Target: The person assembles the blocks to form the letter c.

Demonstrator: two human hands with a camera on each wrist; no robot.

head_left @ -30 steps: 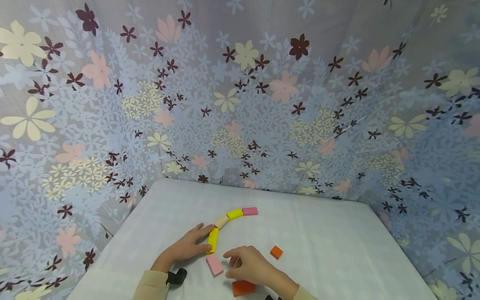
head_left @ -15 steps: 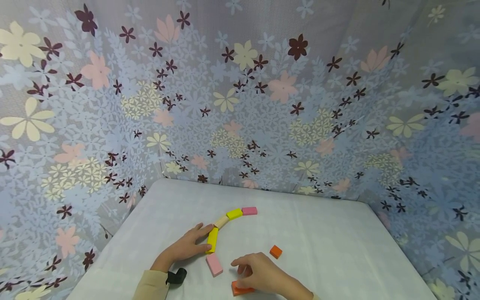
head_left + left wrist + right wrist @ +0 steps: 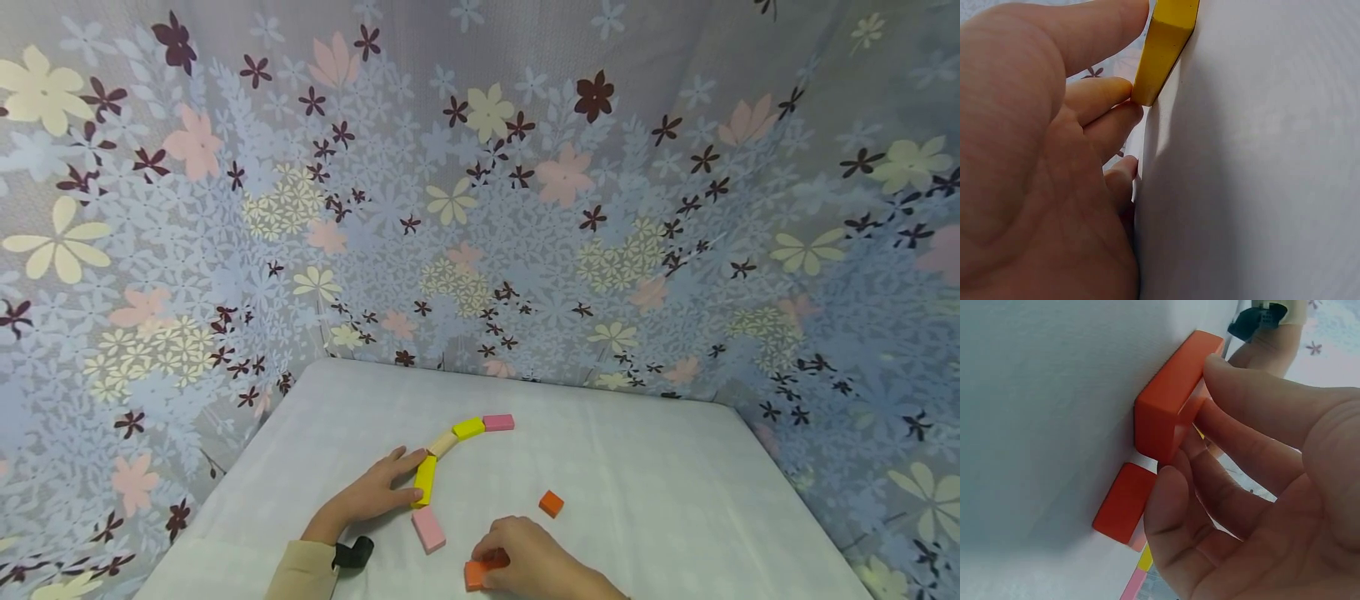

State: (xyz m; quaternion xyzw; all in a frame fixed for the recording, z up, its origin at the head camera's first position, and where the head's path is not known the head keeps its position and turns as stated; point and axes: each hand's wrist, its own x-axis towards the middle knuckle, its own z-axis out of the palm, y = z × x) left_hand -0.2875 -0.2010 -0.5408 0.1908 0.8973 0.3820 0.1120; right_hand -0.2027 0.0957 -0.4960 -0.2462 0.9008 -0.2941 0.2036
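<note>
In the head view my left hand (image 3: 378, 487) lies beside a yellow block (image 3: 424, 481), fingers extended. Its thumb touches the block's near end and its index finger the far end. The left wrist view shows thumb and fingertips against the yellow block's edge. At the table's front my right hand (image 3: 528, 557) holds an orange rectangular block (image 3: 1169, 397) between thumb and fingers, low at the table surface. Part of that block is hidden under the fingers in the head view. A pink block (image 3: 429, 531) lies between the two hands, just below the yellow one.
A curved row runs from the yellow block through a cream block (image 3: 442, 443) and another yellow block (image 3: 469, 429) to a darker pink block (image 3: 499, 422). A small orange block (image 3: 551, 503) lies right of centre on the white table (image 3: 660, 475). Floral curtains surround the table.
My right hand has moved away from the pink block, back and down to the orange rectangular block, and its fingers have closed on it. My left hand has stayed in place.
</note>
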